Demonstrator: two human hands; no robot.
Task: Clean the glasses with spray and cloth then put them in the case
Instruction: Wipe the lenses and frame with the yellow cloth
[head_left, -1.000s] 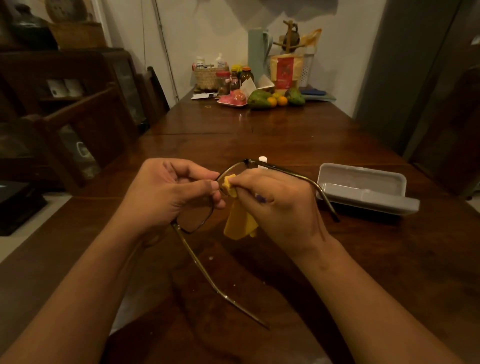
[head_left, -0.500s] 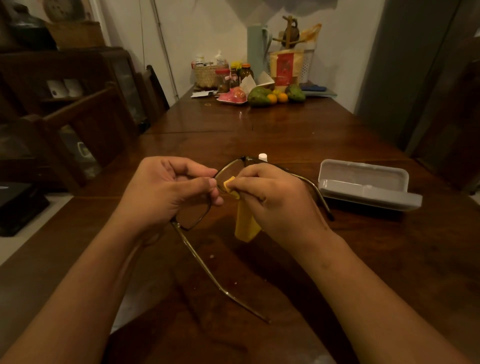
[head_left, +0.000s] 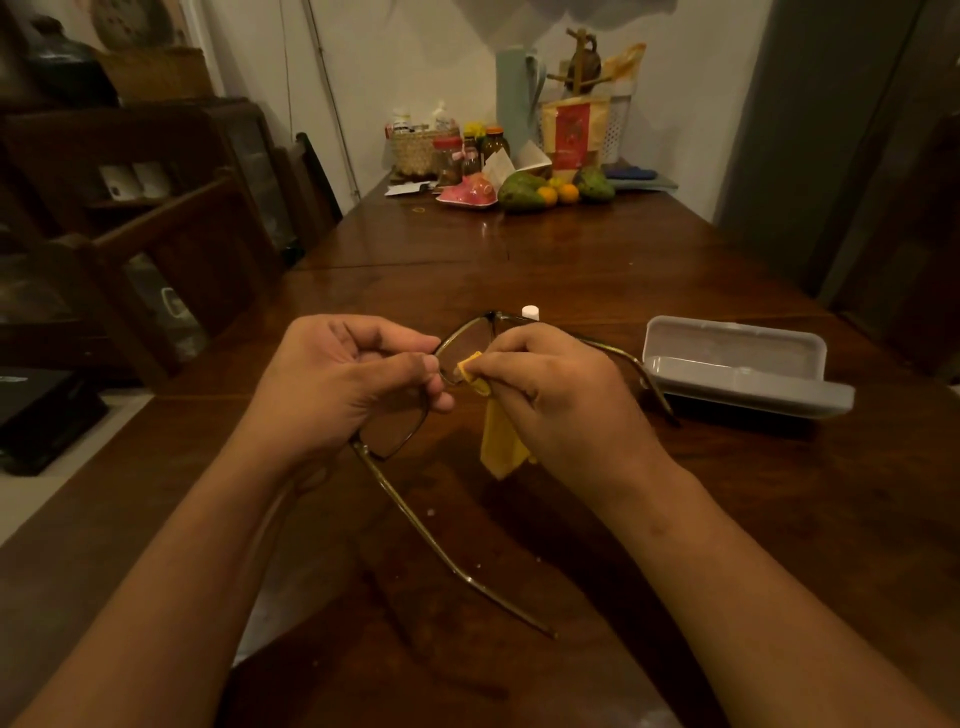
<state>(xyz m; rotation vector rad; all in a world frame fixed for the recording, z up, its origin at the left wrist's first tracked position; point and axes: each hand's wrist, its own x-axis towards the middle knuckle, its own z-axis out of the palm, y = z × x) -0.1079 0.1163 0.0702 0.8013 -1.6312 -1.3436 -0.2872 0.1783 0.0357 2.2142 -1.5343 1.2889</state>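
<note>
Both forearms reach over the table (head_left: 519, 249). The left hand (head_left: 353, 384) curls round one rim of the glasses (head_left: 397, 428), held above the wood. The right hand (head_left: 561, 395) pinches the yellow cloth (head_left: 498, 441) against the other lens. The open case (head_left: 737, 364) lies to the right.

left hand (head_left: 343, 387) curled, pinching; right hand (head_left: 563, 400) curled, pinching

The left hand (head_left: 345, 384) gripped the glasses (head_left: 400, 431) above the table (head_left: 571, 260). The right hand (head_left: 561, 395) pinched a yellow cloth (head_left: 498, 441) against one lens. The open case (head_left: 737, 364) lay nearby.
</note>
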